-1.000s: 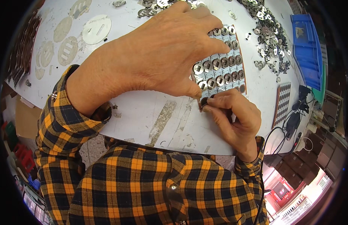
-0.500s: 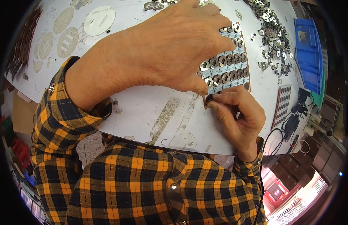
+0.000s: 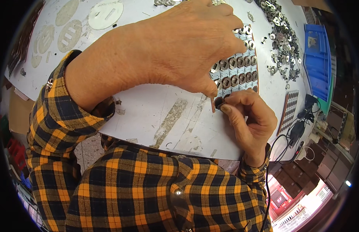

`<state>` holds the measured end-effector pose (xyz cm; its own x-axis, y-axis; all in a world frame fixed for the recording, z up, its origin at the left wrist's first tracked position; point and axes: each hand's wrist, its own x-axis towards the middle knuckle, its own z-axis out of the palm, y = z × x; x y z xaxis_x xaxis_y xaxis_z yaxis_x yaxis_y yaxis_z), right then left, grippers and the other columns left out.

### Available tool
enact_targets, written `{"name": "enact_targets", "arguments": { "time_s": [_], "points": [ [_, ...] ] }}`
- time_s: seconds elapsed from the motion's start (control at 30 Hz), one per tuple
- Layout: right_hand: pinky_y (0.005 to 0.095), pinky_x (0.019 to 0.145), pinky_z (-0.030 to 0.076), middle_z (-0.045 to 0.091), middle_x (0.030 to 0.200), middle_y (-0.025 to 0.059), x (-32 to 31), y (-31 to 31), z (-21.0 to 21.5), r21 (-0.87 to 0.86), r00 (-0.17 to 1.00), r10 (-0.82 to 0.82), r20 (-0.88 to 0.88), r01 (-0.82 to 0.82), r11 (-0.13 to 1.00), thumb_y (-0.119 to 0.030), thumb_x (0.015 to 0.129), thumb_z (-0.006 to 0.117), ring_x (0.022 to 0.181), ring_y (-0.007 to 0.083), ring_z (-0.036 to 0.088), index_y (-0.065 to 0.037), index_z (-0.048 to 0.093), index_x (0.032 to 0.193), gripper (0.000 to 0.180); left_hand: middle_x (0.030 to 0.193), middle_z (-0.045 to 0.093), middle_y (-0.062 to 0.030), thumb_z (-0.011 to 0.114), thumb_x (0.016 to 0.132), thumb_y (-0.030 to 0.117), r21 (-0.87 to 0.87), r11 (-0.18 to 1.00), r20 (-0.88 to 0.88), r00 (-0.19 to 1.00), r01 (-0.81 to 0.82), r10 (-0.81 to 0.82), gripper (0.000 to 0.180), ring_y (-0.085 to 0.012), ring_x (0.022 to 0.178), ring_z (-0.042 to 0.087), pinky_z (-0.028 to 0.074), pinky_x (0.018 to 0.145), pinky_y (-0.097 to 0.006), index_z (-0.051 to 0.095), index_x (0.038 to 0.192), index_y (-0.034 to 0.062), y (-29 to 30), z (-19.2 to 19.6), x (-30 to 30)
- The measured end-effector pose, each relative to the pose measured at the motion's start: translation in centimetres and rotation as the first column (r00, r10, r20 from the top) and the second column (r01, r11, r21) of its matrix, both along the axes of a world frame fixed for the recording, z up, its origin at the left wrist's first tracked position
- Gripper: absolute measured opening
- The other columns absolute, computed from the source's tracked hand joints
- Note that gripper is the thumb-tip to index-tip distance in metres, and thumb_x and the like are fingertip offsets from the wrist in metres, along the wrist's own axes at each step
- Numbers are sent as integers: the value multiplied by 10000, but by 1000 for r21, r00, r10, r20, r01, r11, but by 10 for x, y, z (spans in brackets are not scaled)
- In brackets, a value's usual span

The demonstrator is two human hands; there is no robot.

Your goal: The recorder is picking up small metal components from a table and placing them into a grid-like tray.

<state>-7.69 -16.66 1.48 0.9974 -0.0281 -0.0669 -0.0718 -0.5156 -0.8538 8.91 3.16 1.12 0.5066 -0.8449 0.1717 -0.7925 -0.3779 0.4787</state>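
Panel [image 3: 230,72], one, under two hands [image 3: 183,48] [image 3: 255,118]

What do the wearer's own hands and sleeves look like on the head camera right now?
The left hand and right hand are bare, without gloves. The left sleeve and right sleeve are plaid in orange-yellow and a dark navy or black. A shiny metallic button shows on the left cuff. A thin black cable runs beside the right sleeve.

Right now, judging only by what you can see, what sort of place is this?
Probably a small-parts assembly workshop: a white worktable holds a heap of loose pieces, and a board bears rows of round parts.
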Motion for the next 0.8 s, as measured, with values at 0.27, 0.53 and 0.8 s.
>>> {"name": "enact_targets", "arguments": {
  "time_s": [0.27, 0.53, 0.8],
  "points": [
    [261, 572, 444, 701, 883, 93, 12, 4, 2, -204, 953, 221, 209, -179, 963, 120, 817, 779, 643, 127, 598, 39, 740, 971, 179, 1519, 572, -181, 966, 595, 255, 13, 1000, -5, 1000, -10, 10, 863, -359, 1413, 524, 407, 1170, -493, 677, 1396, 115, 0, -4, 1],
    [282, 614, 456, 686, 874, 102, 12, 0, 8, -136, 977, 194, 91, -180, 974, 124, 826, 767, 719, 163, 630, 37, 760, 989, 185, 1523, 569, -185, 965, 592, 254, 2, 1000, 21, 999, 24, -24, 869, -361, 1417, 521, 405, 1174, -497, 675, 1398, 110, -5, -1, -5],
    [264, 614, 431, 686, 841, 84, 12, 2, 9, -78, 982, 184, 34, -181, 980, 118, 831, 753, 712, 137, 609, 13, 789, 1017, 216, 1528, 566, -188, 965, 588, 253, -94, 991, 66, 994, 95, -89, 876, -364, 1421, 519, 404, 1178, -500, 672, 1400, 106, 6, -11, -5]
  ]
}}
